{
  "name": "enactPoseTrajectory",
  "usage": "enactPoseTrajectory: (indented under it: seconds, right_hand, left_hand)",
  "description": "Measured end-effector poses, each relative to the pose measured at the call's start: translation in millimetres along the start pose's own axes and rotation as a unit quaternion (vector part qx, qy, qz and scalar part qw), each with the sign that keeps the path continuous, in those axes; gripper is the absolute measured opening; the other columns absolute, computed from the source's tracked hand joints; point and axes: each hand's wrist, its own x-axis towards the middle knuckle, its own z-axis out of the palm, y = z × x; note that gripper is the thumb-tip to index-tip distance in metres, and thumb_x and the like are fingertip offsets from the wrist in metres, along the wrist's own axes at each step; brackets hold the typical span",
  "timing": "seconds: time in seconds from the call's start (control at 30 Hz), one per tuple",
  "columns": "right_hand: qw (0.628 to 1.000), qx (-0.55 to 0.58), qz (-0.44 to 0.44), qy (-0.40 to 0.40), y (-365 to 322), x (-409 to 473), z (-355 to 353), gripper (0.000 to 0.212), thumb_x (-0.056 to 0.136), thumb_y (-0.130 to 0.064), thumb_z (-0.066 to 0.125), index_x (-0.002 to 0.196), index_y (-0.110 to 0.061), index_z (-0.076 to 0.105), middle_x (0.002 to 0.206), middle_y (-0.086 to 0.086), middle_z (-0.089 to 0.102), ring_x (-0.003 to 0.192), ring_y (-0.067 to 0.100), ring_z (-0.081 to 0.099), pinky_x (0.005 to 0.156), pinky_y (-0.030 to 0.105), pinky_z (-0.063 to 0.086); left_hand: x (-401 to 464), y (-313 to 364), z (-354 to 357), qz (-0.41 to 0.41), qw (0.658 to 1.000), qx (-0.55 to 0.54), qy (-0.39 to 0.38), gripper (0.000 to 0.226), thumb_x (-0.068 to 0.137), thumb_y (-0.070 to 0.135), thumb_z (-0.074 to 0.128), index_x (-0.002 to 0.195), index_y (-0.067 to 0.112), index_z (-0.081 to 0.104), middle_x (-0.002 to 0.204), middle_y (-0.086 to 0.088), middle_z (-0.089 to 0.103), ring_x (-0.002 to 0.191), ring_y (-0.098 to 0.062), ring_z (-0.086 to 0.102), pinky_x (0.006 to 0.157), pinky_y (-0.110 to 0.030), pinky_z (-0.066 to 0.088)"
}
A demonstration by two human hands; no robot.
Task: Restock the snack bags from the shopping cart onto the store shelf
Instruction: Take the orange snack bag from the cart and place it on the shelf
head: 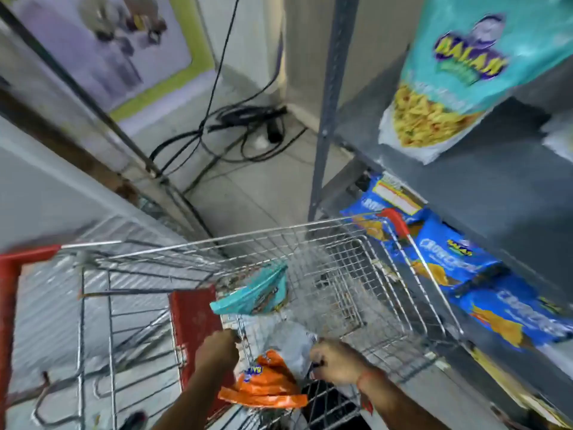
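Observation:
My left hand (pixel 217 352) is closed at the upper left corner of an orange snack bag (pixel 266 386), which hangs over the near end of the wire shopping cart (pixel 310 237). My right hand (pixel 335 361) is closed on the edge of a silvery-grey bag (pixel 294 346) just right of the orange one. The picture is blurred, so both grips look uncertain. A teal snack bag (pixel 254 294) lies tilted deeper in the cart. The grey metal store shelf (pixel 483 178) stands to the right, with a teal snack bag (pixel 459 72) on its upper level.
Several blue snack bags (pixel 449 262) lie on the lower shelf level beside the cart's red-tipped rim (pixel 397 221). A red cart handle (pixel 18 259) is at the left. Black cables (pixel 235 128) lie tangled on the tiled floor beyond the cart, by the shelf's upright post (pixel 325 119).

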Motion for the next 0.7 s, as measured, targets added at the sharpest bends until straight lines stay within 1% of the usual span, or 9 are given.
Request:
enactPoseTrajectory:
  seconds: [0.07,0.13,0.2,0.3,0.37,0.5,0.57,0.63,0.7]
  right_hand:
    - [0.996,-0.071,-0.011,-0.060,0,28,21,0.029,0.087,-0.014,0.054,0.114,-0.010,0.062,0.125,0.014,0.063,0.115,0.028,0.058,0.088,0.028,0.044]
    - [0.979,-0.168,-0.014,-0.113,-2,44,33,0.034,0.091,-0.013,0.046,0.123,-0.007,0.056,0.133,0.018,0.057,0.121,0.035,0.054,0.096,0.038,0.045]
    - [0.958,-0.240,-0.072,-0.137,-1,60,39,0.034,0.087,-0.013,0.050,0.119,-0.004,0.057,0.127,0.023,0.059,0.115,0.040,0.056,0.092,0.045,0.048]
    - [0.912,-0.341,-0.169,-0.150,8,80,45,0.033,0.081,-0.027,0.057,0.105,-0.005,0.065,0.114,0.021,0.066,0.106,0.038,0.060,0.093,0.044,0.049]
    - [0.892,-0.373,-0.204,-0.153,13,89,52,0.034,0.079,-0.032,0.056,0.102,-0.010,0.064,0.110,0.017,0.067,0.102,0.036,0.062,0.093,0.044,0.050]
    - [0.925,-0.273,-0.191,-0.184,22,94,57,0.026,0.074,-0.032,0.059,0.096,-0.018,0.060,0.098,0.014,0.068,0.086,0.033,0.065,0.077,0.040,0.057]
    - [0.952,-0.164,-0.147,-0.215,27,88,59,0.026,0.080,-0.039,0.059,0.091,-0.016,0.059,0.094,0.013,0.068,0.083,0.029,0.066,0.072,0.030,0.056]
    - [0.972,-0.056,-0.119,-0.194,29,82,58,0.037,0.085,-0.052,0.054,0.088,-0.015,0.061,0.091,0.010,0.067,0.079,0.017,0.064,0.066,0.022,0.049]
    - [0.975,-0.038,-0.107,-0.189,26,77,51,0.060,0.075,-0.074,0.050,0.088,-0.016,0.061,0.091,0.007,0.067,0.077,0.015,0.063,0.067,0.027,0.050]
  left_hand:
    - [8,-9,14,0.023,0.995,0.093,-0.035,0.033,0.080,0.016,0.048,0.108,0.028,0.061,0.113,-0.004,0.069,0.107,-0.028,0.065,0.084,-0.039,0.054]
    - [13,-14,25,0.063,0.983,0.160,-0.056,0.030,0.079,0.017,0.049,0.106,0.022,0.059,0.108,-0.004,0.070,0.105,-0.030,0.066,0.080,-0.040,0.055]
    - [24,-16,38,0.105,0.971,0.203,-0.076,0.027,0.084,0.015,0.044,0.108,0.017,0.058,0.109,-0.008,0.069,0.105,-0.033,0.065,0.080,-0.043,0.055]
    - [36,-10,50,0.163,0.952,0.235,-0.108,0.029,0.091,0.012,0.039,0.116,0.017,0.054,0.117,-0.010,0.065,0.109,-0.036,0.062,0.084,-0.048,0.053]
    - [41,-9,59,0.202,0.940,0.251,-0.111,0.031,0.093,0.012,0.036,0.120,0.016,0.050,0.119,-0.013,0.064,0.110,-0.038,0.060,0.082,-0.049,0.052]
    - [43,-10,60,0.236,0.934,0.238,-0.120,0.040,0.091,0.012,0.038,0.128,0.021,0.047,0.119,-0.013,0.064,0.112,-0.037,0.059,0.083,-0.050,0.052]
    - [41,-8,56,0.241,0.938,0.218,-0.123,0.041,0.087,0.015,0.042,0.126,0.023,0.050,0.120,-0.011,0.065,0.112,-0.036,0.060,0.086,-0.048,0.052]
    - [39,-6,54,0.229,0.947,0.189,-0.125,0.038,0.086,0.020,0.044,0.122,0.026,0.053,0.119,-0.009,0.066,0.111,-0.035,0.061,0.088,-0.047,0.053]
    - [36,-4,54,0.208,0.958,0.151,-0.129,0.035,0.086,0.024,0.048,0.120,0.030,0.054,0.119,-0.006,0.067,0.112,-0.032,0.061,0.090,-0.046,0.054]
